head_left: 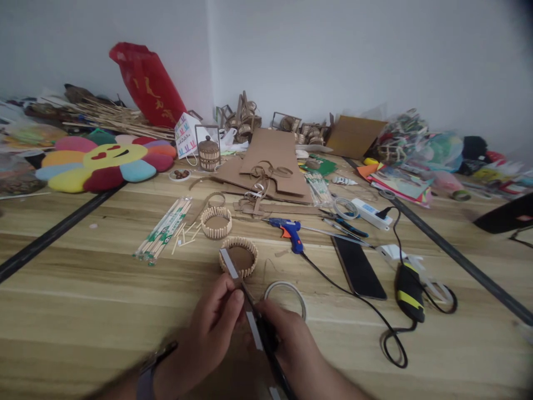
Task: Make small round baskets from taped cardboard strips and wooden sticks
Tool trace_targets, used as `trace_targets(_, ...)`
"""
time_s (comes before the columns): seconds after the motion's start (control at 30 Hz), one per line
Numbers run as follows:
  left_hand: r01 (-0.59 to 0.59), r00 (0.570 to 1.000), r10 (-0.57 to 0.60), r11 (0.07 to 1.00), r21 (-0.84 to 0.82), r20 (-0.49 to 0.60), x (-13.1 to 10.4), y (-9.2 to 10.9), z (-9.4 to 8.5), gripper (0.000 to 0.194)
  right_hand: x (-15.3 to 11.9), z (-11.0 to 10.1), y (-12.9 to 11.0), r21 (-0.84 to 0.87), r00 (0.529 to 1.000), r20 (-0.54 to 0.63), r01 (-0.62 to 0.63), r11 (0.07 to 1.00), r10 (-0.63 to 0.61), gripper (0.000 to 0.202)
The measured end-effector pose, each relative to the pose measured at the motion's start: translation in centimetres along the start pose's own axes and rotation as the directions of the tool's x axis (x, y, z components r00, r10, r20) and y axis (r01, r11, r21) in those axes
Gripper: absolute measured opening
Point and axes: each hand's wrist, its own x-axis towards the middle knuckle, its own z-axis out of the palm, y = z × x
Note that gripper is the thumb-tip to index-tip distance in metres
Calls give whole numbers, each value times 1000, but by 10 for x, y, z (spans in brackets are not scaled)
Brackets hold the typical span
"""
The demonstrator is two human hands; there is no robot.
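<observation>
Between the thumb and fingers of my left hand (219,311) is a brown cardboard strip with pieces of whitish tape (229,263) along it. My right hand (289,336) is closed around dark scissors (268,331), partly hidden by the fingers, their blades at the strip near my left thumb. Just beyond my hands stands a round stick-walled basket (250,272), overlapped by the strip's far end. A second stick-walled ring (216,236) sits behind it. A roll of tape (303,300) lies beside my right hand.
A blue glue gun (293,230) trails its cable rightward past a phone (360,272). Packed sticks (164,230) lie left. Pliers (350,226), a power strip (372,214) and cardboard sheets (268,158) are farther back. A flower cushion (110,158) sits far left.
</observation>
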Motion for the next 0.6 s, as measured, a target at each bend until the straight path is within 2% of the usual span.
trace_targets(0.13,10,998,-9,1000,-16,55,-1,-1,3,30,1,-1,0,33,1000,1,-12,999,12,6)
trace_targets(0.3,15,997,-13,1000,-28,70,0,3,5,31,-1,0,3,56,1000,5,-4,998,3,3)
trace_targets(0.37,-1,999,2,1000,-21,42,3,9,3,32,-1,-1,3,83,1000,29,-8,996,6,6)
trace_targets(0.5,-35,996,33,999,-26,-79,10,17,-2,35,-2,0,1,86,997,77,-35,996,28,7)
trace_targets(0.6,-26,992,19,998,-58,-123,12,16,-3,34,-2,2,0,51,998,58,-36,998,33,5)
